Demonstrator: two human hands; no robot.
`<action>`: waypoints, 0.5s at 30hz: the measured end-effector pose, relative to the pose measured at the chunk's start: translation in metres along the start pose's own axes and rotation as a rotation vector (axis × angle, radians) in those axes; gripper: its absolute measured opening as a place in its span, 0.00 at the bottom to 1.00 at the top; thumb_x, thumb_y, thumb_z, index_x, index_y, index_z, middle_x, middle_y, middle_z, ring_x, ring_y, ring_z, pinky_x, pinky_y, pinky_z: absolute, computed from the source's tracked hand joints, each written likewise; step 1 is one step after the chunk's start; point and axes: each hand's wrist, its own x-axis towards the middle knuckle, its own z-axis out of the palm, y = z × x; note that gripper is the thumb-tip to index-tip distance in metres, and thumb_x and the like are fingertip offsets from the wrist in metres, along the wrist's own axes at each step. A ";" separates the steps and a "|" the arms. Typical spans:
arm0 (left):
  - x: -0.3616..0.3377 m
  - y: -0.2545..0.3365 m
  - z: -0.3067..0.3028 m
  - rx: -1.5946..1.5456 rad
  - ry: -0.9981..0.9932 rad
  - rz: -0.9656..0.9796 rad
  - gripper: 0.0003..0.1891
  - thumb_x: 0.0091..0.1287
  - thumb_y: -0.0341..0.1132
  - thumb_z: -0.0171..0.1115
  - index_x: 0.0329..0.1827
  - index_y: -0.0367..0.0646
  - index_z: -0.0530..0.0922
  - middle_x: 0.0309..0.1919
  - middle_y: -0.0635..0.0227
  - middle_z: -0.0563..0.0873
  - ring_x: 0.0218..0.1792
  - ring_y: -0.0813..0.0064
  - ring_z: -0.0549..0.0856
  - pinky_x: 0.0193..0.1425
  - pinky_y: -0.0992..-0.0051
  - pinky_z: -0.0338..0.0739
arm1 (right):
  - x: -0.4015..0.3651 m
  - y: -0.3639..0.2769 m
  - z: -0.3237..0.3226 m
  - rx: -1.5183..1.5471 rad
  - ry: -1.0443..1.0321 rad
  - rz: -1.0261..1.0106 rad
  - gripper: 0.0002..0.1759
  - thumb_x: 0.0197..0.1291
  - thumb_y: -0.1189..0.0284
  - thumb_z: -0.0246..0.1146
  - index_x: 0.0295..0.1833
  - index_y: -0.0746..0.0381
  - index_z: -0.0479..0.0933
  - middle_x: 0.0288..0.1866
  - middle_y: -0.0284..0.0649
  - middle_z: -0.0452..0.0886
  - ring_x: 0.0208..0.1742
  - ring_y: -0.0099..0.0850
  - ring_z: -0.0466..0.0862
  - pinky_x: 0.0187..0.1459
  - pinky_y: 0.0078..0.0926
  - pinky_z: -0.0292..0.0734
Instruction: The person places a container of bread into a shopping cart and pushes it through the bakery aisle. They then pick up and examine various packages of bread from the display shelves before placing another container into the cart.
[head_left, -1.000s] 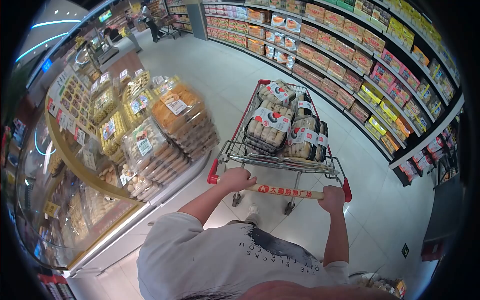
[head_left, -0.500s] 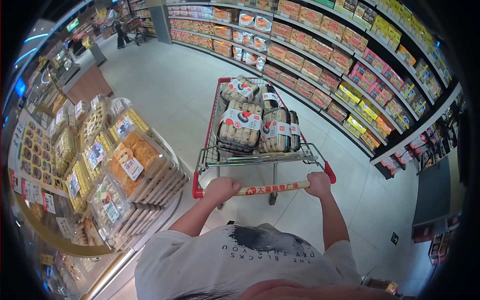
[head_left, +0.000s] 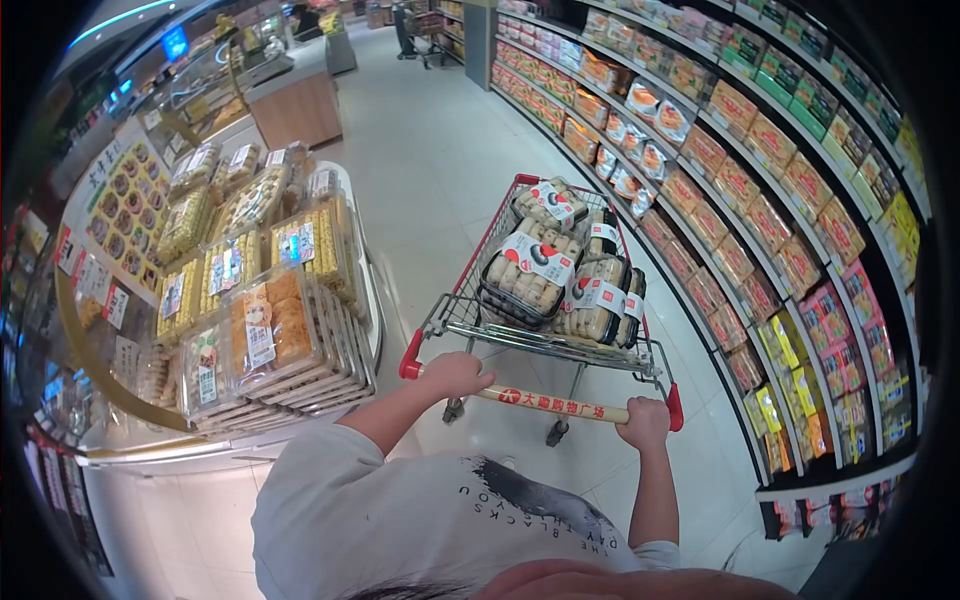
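Note:
Both hands are on the beige handle [head_left: 590, 409] of a shopping cart [head_left: 462, 309] with red corner pieces. My left hand [head_left: 455, 377] wraps the handle near its left end, thumb lying along the bar. Close to the right end, my right hand [head_left: 645, 422] has its fingers curled round it. Inside the wire basket sit several clear-lidded packs of pale rolled pastries, among them a large pack [head_left: 532, 272] and a pack [head_left: 597, 300] to its right. White, red and black labels band them.
On my left a display stand [head_left: 372, 300] carries stacked pastry boxes [head_left: 270, 330]. Shelves [head_left: 700, 250] of packaged goods line the right side. A wood-fronted counter [head_left: 297, 112] stands ahead left. Another cart [head_left: 428, 48] is far down the aisle.
The view has turned left, so the cart and shelves appear further right and lower. The pastry stand has come nearer alongside. Both hands keep their hold on the handle.

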 end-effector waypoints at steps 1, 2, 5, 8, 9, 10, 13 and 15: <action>0.008 0.001 -0.005 -0.009 -0.004 -0.025 0.29 0.62 0.57 0.41 0.28 0.40 0.81 0.24 0.56 0.81 0.31 0.56 0.81 0.41 0.60 0.74 | 0.013 0.007 0.003 0.010 0.004 -0.022 0.11 0.28 0.68 0.65 0.15 0.60 0.70 0.16 0.40 0.73 0.19 0.40 0.75 0.24 0.36 0.71; 0.022 -0.021 0.004 -0.017 -0.035 0.002 0.29 0.62 0.57 0.41 0.28 0.40 0.81 0.24 0.56 0.81 0.31 0.56 0.81 0.41 0.60 0.74 | 0.013 -0.009 0.017 -0.009 -0.010 0.002 0.11 0.28 0.68 0.65 0.15 0.61 0.70 0.16 0.40 0.73 0.19 0.40 0.75 0.24 0.35 0.71; 0.041 -0.013 -0.006 -0.016 -0.003 -0.054 0.29 0.62 0.57 0.41 0.28 0.40 0.81 0.24 0.56 0.81 0.31 0.56 0.81 0.40 0.60 0.74 | 0.049 0.017 0.027 0.004 -0.003 -0.049 0.11 0.28 0.68 0.65 0.15 0.61 0.70 0.16 0.41 0.73 0.19 0.40 0.75 0.24 0.35 0.71; 0.061 -0.011 -0.019 -0.011 0.027 -0.078 0.28 0.62 0.56 0.41 0.28 0.41 0.81 0.24 0.55 0.81 0.31 0.56 0.81 0.40 0.60 0.74 | 0.085 0.034 0.039 0.015 0.006 -0.086 0.11 0.28 0.68 0.65 0.14 0.61 0.70 0.16 0.41 0.73 0.19 0.40 0.75 0.24 0.35 0.71; 0.071 -0.048 -0.005 -0.017 0.003 -0.027 0.28 0.62 0.56 0.41 0.28 0.41 0.81 0.24 0.55 0.81 0.31 0.57 0.81 0.40 0.60 0.74 | 0.081 0.006 0.058 -0.015 -0.017 -0.051 0.11 0.28 0.69 0.64 0.14 0.61 0.70 0.16 0.41 0.73 0.19 0.40 0.75 0.24 0.35 0.71; 0.076 -0.047 -0.009 -0.029 0.008 -0.040 0.28 0.63 0.56 0.42 0.28 0.41 0.81 0.24 0.55 0.81 0.31 0.57 0.81 0.40 0.60 0.74 | 0.094 0.012 0.061 -0.004 -0.010 -0.066 0.11 0.28 0.69 0.64 0.14 0.61 0.70 0.16 0.41 0.73 0.19 0.40 0.75 0.24 0.35 0.70; 0.099 -0.047 -0.020 -0.058 0.020 -0.052 0.27 0.63 0.55 0.42 0.29 0.41 0.81 0.23 0.56 0.81 0.31 0.58 0.81 0.40 0.60 0.75 | 0.131 0.029 0.068 0.006 -0.013 -0.083 0.11 0.28 0.69 0.65 0.14 0.61 0.70 0.16 0.40 0.73 0.19 0.40 0.74 0.24 0.35 0.70; 0.115 -0.048 -0.027 -0.067 0.037 -0.049 0.26 0.63 0.54 0.42 0.28 0.41 0.81 0.23 0.56 0.81 0.30 0.58 0.81 0.40 0.61 0.75 | 0.154 0.037 0.074 -0.005 -0.039 -0.078 0.10 0.27 0.68 0.65 0.15 0.60 0.71 0.17 0.39 0.74 0.20 0.39 0.75 0.26 0.34 0.70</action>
